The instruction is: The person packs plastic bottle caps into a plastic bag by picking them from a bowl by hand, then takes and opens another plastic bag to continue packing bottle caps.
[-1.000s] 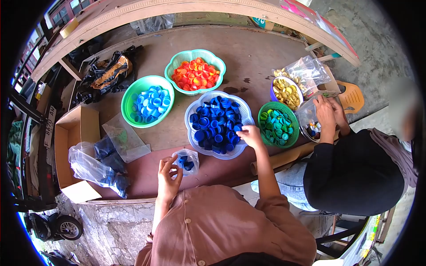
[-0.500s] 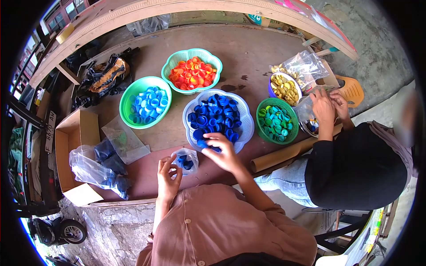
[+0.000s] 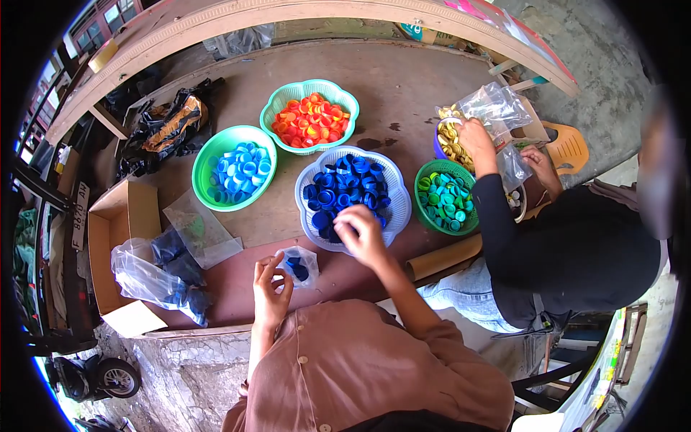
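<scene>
My left hand (image 3: 271,289) pinches the edge of a small clear plastic bag (image 3: 308,277) with dark blue caps inside. The bag rests on the table's near strip. Over the near rim of a pale blue scalloped basket (image 3: 402,189), my right hand (image 3: 360,234) has its fingers bent together; whether anything is between them is hidden. Dark blue caps (image 3: 347,189) fill that basket. Close by on the right is a green basket (image 3: 425,222) of green and teal caps. Light blue caps lie in a green bowl (image 3: 204,155), and orange-red caps in a mint scalloped basket (image 3: 277,97).
A co-worker (image 3: 568,252) on the right has one hand at a purple-rimmed bowl of yellow caps (image 3: 453,147) and holds a clear bag. An open cardboard box (image 3: 108,223), filled plastic bags (image 3: 144,270) and a black plastic bag (image 3: 169,126) lie left. A brown roll (image 3: 443,259) lies near the edge.
My right hand has moved left from the basket's right side to its near rim, and the blue cap seen in it earlier no longer shows. The co-worker's hand has reached to the yellow caps.
</scene>
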Available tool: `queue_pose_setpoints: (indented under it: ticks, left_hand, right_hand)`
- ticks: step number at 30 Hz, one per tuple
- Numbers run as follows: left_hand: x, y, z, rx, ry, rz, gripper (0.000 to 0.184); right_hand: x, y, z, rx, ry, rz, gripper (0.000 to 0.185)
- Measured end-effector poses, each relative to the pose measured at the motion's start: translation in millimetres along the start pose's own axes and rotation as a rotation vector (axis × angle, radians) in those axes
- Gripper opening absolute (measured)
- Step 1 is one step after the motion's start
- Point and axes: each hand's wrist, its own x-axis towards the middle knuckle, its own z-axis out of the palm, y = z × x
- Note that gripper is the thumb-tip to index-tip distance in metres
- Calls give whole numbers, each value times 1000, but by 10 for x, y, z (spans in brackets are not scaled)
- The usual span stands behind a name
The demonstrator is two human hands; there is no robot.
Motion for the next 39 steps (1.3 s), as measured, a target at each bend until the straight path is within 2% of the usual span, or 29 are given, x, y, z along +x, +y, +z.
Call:
queue_pose_setpoints:
  ticks: [3, 5, 6, 8, 9, 12, 15, 19, 21, 23, 24, 25, 27, 28, 30, 31, 39]
  left_hand:
    - [1, -17, -4, -1, 2, -3, 47]
    - [5, -21, -5, -4, 7, -7, 47]
    - [5, -20, -6, -6, 5, -5, 47]
    - [18, -15, -2, -9, 3, -2, 47]
    - [21, -8, -1, -6, 2, -2, 47]
    - [17, 10, -3, -4, 2, -7, 47]
    - [13, -15, -11, -8, 4, -17, 46]
    - [20, 1, -5, -11, 1, -28, 46]
    - [12, 1, 0, -9, -4, -12, 45]
    - [13, 4, -10, -5, -2, 1, 45]
    - [10, 11, -13, -9, 0, -6, 45]
    - [7, 14, -14, -14, -2, -13, 45]
    - [14, 7, -2, -14, -3, -20, 45]
    - [17, 5, 10, -14, -2, -27, 44]
    - [23, 12, 32, -7, -15, -12, 44]
    - [22, 15, 38, 3, -25, 0, 44]
    - [17, 11, 23, -8, -5, -3, 44]
  right_hand:
    - [11, 834, -244, -321, 195, 190, 10]
    - [73, 1063, -438, -567, 125, 247, 13]
    - [117, 1088, -438, -567, 125, 245, 13]
    - [187, 1131, -446, -631, 8, 415, 17]
    - [229, 1110, -430, -632, 7, 415, 17]
    - [345, 1044, -360, -852, -188, 601, 26]
    - [392, 967, -326, -933, -240, 623, 31]
    - [358, 999, -358, -872, -224, 620, 34]
    - [336, 975, -388, -780, -177, 597, 33]
    - [263, 945, -453, -668, -19, 503, 34]
    - [231, 915, -514, -590, 69, 343, 37]
    - [195, 887, -588, -408, 76, 343, 33]
    - [89, 786, -605, 167, 186, 463, 30]
    - [61, 684, -626, 163, 189, 463, 30]
    - [14, 486, -659, 629, 215, 503, 32]
    - [-17, 432, -662, 674, 184, 486, 37]
    - [-55, -93, -263, 887, 116, 333, 38]
